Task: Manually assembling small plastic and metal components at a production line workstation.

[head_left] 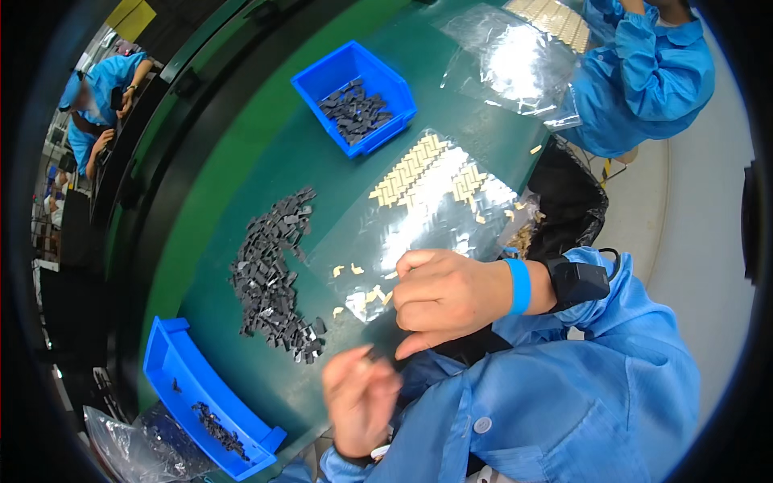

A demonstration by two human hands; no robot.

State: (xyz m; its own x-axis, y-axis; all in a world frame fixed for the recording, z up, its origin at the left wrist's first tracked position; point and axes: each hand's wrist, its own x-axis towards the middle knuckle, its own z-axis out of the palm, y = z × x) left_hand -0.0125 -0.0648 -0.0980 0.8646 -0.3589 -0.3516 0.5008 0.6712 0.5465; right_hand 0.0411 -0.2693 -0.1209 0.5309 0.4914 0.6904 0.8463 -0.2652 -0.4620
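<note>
My left hand (359, 398) is raised near the table's front edge, blurred, with its fingers bent together. A small dark spot shows at its fingertips, too smeared to name. My right hand (445, 298) is just above it, back upward and fingers curled in. Whatever those fingers hold, if anything, is hidden. Beneath and beyond the right hand lies a clear plastic sheet (354, 241) with rows of small cream-coloured pieces (411, 169). A few loose cream pieces (372, 296) lie close to the right knuckles. Left of the sheet spreads a pile of small black parts (270, 270).
A blue bin (398, 88) with black parts stands at the far side. Another blue bin (165, 346) holds fewer at the near left, beside a plastic bag (133, 451). A black bag (568, 189) hangs right of the table. Co-workers in blue sit at far right and left.
</note>
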